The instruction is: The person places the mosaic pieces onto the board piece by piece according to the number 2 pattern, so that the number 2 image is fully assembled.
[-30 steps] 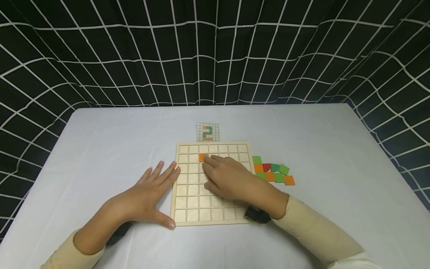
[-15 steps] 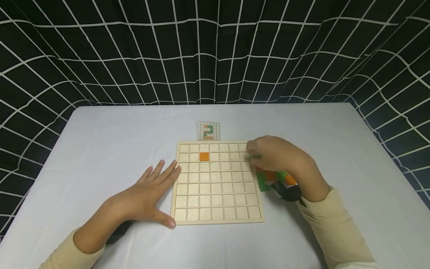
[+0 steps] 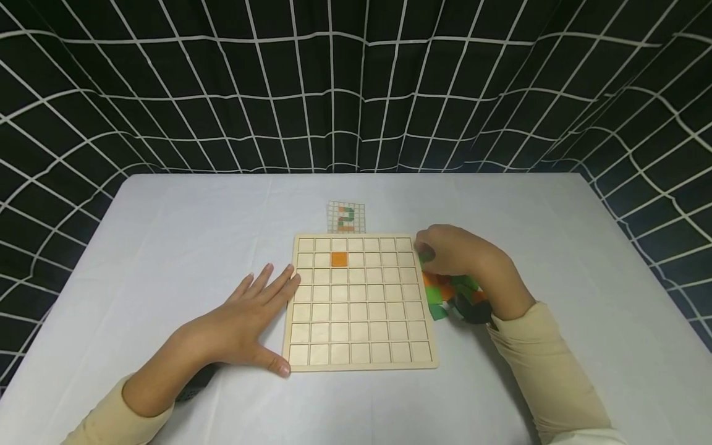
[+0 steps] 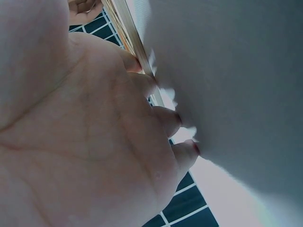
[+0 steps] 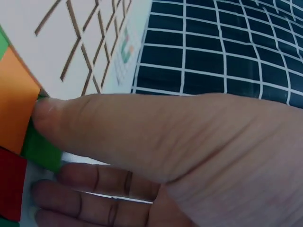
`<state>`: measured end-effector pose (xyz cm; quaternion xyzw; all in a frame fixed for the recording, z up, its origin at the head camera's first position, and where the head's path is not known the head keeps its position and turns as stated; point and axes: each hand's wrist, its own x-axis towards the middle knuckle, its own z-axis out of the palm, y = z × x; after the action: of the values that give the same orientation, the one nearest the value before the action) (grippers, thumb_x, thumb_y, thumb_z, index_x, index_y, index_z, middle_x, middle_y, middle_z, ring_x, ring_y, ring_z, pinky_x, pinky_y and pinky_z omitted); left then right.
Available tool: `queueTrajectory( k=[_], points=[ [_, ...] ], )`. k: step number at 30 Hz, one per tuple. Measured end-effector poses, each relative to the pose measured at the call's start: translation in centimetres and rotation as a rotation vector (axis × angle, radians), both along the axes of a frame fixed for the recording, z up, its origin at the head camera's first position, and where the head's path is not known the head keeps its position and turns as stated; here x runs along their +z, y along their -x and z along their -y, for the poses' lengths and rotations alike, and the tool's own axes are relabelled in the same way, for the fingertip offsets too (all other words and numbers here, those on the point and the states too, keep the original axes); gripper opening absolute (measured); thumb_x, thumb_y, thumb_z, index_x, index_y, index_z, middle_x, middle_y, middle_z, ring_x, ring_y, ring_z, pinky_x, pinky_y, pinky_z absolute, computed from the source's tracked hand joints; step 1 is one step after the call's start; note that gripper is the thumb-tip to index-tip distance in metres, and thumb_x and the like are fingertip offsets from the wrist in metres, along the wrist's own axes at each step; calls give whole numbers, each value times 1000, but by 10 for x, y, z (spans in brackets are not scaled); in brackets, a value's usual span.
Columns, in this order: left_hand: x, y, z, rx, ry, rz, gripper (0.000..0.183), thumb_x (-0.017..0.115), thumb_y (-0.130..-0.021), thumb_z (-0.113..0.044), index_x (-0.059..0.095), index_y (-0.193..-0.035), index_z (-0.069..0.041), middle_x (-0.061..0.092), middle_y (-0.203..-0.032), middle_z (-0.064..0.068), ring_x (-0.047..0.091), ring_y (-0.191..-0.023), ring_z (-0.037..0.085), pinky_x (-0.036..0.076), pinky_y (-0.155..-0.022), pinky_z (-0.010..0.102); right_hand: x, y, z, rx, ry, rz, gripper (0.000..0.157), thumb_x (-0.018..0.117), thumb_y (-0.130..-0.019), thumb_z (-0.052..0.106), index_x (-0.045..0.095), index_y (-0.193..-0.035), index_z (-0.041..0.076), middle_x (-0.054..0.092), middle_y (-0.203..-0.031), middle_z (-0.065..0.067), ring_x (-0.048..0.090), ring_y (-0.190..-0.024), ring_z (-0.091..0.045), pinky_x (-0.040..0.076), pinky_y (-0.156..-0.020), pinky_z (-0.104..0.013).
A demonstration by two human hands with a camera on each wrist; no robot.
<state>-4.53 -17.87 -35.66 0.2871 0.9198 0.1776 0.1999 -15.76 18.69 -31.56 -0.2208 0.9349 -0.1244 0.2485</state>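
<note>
My left hand (image 3: 239, 324) lies with spread, straight fingers along the left edge of a pale wooden grid board (image 3: 356, 309), fingertips and thumb at its rim. One orange square tile (image 3: 339, 259) sits in a cell of the second row from the far side. Just off the board's right edge, my right hand (image 3: 461, 250) pinches a green tile (image 5: 40, 144) between thumb and forefinger. In the right wrist view an orange tile (image 5: 14, 99) and a red piece (image 5: 12, 182) lie beside that green one.
Several green and orange tiles (image 3: 434, 295) lie along the board's right side, partly hidden under the right wrist. A small card (image 3: 346, 216) with a printed grid pattern lies behind the board. A dark curtain with white grid lines (image 3: 356, 93) surrounds the white table (image 3: 194, 216).
My right hand has moved from the orange tile on the board to the loose tiles at the right, uncovering that tile. The left hand stays in place.
</note>
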Motion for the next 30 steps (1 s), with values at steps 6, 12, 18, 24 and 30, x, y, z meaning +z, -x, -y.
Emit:
queueTrajectory(
  k=[6, 12, 18, 24, 30],
  points=[
    [-1, 0, -1, 1, -1, 0, 139, 70, -62, -82, 8, -162, -9, -1, -167, 10, -9, -150, 38, 0, -117, 62, -3, 0, 0, -19, -11, -75, 16, 67, -83, -1, 67, -98, 3, 59, -87, -6, 54, -78, -23, 47, -69, -36],
    [-1, 1, -1, -1, 0, -5, 139, 69, -62, -82, 8, -162, -8, -1, -167, 10, -9, -150, 39, 0, -117, 62, -5, 1, 1, -32, -24, -86, 30, 69, -80, -6, 69, -110, -2, 63, -99, -10, 54, -87, -26, 50, -81, -42],
    [1, 0, 0, -5, -5, 5, 138, 70, -63, -80, 8, -162, -8, -1, -167, 10, -9, -150, 39, 0, -117, 62, -5, 2, 2, -39, -29, -88, 26, 70, -81, -5, 71, -107, -1, 64, -95, -9, 56, -83, -25, 51, -76, -38],
    [1, -1, 0, -4, -10, 12, 138, 70, -63, -80, 7, -162, -8, -2, -167, 10, -10, -150, 39, 0, -117, 62, -8, 3, 2, -41, -34, -101, 29, 73, -79, -1, 71, -107, -1, 64, -94, -7, 55, -80, -24, 50, -72, -37],
    [0, -1, 0, -8, -11, 1, 138, 69, -63, -81, 7, -162, -9, -2, -167, 10, -10, -150, 39, 0, -117, 62, -9, 3, 0, -24, -56, -123, 31, 76, -79, 3, 70, -109, 0, 65, -97, -7, 55, -82, -24, 51, -78, -41]
  ],
)
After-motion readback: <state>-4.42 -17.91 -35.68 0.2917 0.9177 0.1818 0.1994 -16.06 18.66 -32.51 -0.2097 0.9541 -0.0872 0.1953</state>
